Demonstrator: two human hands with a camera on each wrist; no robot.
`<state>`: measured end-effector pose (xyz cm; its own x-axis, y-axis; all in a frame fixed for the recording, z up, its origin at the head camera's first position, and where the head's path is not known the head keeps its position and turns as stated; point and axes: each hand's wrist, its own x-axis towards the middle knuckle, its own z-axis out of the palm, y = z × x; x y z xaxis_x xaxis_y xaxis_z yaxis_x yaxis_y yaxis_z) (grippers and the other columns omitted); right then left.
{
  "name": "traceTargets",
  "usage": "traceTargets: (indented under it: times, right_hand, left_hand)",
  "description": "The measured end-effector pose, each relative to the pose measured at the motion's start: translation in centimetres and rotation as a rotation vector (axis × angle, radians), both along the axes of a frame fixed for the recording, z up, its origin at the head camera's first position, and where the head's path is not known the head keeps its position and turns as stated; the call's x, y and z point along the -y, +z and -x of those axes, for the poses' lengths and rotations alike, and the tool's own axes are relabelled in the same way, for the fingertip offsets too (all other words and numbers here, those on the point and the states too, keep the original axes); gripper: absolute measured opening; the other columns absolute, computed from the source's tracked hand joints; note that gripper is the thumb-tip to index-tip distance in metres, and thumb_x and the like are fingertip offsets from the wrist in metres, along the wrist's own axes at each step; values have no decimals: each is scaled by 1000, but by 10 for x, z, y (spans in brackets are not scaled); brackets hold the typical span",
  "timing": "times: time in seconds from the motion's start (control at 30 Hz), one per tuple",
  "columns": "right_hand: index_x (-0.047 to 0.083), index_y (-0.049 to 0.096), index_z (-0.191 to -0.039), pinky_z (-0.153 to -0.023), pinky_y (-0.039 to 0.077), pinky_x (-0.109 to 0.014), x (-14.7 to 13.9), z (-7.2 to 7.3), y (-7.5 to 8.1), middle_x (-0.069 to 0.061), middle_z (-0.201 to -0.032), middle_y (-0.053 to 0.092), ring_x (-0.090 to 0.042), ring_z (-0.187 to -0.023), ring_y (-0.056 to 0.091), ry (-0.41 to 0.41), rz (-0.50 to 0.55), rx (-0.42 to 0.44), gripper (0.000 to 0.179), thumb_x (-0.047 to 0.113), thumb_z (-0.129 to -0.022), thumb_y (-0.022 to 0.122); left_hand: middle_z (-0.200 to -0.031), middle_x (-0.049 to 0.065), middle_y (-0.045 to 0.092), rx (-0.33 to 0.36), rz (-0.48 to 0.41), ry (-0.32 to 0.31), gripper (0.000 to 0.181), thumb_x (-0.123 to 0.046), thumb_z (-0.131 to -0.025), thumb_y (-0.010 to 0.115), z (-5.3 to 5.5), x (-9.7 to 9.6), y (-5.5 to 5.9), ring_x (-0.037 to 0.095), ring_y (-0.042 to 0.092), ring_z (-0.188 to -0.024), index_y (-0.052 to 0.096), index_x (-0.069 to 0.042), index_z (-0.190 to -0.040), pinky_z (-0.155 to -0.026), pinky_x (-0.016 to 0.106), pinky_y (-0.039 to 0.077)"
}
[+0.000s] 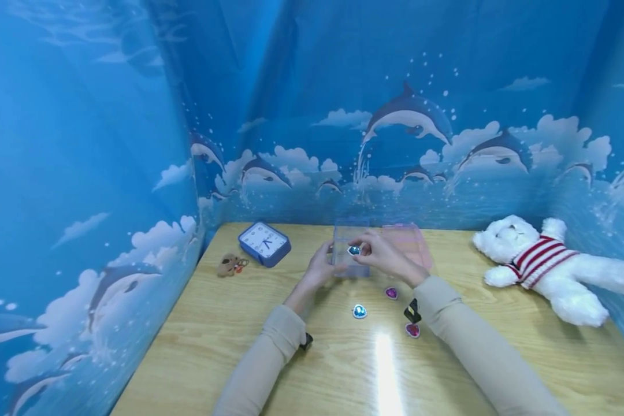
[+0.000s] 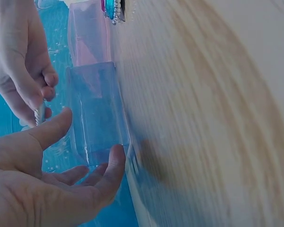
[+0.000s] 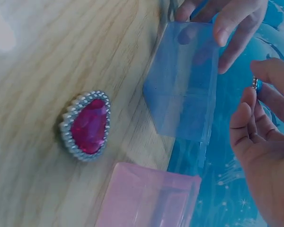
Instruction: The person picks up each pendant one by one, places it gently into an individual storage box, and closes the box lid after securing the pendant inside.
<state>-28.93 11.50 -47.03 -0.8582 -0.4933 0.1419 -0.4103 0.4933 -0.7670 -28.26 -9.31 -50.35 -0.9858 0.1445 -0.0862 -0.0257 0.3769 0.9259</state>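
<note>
My right hand (image 1: 382, 254) pinches a blue gem (image 1: 354, 250) with a silver beaded rim between thumb and fingertips, above a clear blue plastic box (image 2: 97, 111). In the right wrist view the gem (image 3: 257, 85) is seen edge-on, apart from the box. At the box's left end is my left hand (image 1: 319, 267), its fingers loosely bent and the thumb spread away from them. Its fingertips (image 2: 116, 153) lie against the box's end wall. Beside the box on the right stands a clear pink box (image 1: 408, 242).
Nearer me on the wooden table (image 1: 213, 346) lie another blue gem (image 1: 359, 311), a purple gem (image 1: 391, 293) and a red gem (image 1: 413, 330). A blue clock (image 1: 265, 244) and a small brown keychain (image 1: 231, 265) are at left. A white teddy bear (image 1: 546, 266) lies at right.
</note>
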Motion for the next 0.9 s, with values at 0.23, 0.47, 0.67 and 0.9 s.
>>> traceTargets:
  times: [0.23,0.47,0.67,0.9]
  right_hand:
    - [-2,69,-131,-81,62,-28,12,10,0,-19,-120,63,-19,-93,66,4,-99,-32,39,11,-95,75]
    - [-7,70,-125,-80,65,-31,23,20,-9,-23,-120,68,-22,-90,71,3,-156,-107,37,6,-91,78]
    - [-6,72,-121,-80,66,-32,33,20,-11,-24,-120,71,-25,-91,73,-19,-216,-163,36,5,-89,80]
    - [-4,74,-118,-87,66,-43,43,21,-16,-24,-117,73,-35,-100,75,-56,-285,-219,33,7,-88,81]
  left_hand:
    - [-153,29,52,-14,-23,-17,81,-1,-90,79,-1,0,-3,49,62,-128,38,-1,-159,-105,51,60]
    - [-154,28,51,-2,-21,-26,81,0,-90,78,0,-2,-3,47,63,-128,37,-2,-160,-105,47,60]
    - [-158,27,48,11,-1,-27,83,-4,-91,78,0,-1,-1,45,62,-130,35,-4,-162,-108,47,59]
    - [-157,29,48,0,-13,-26,82,0,-91,77,0,1,-1,47,63,-128,34,-1,-161,-106,46,60]
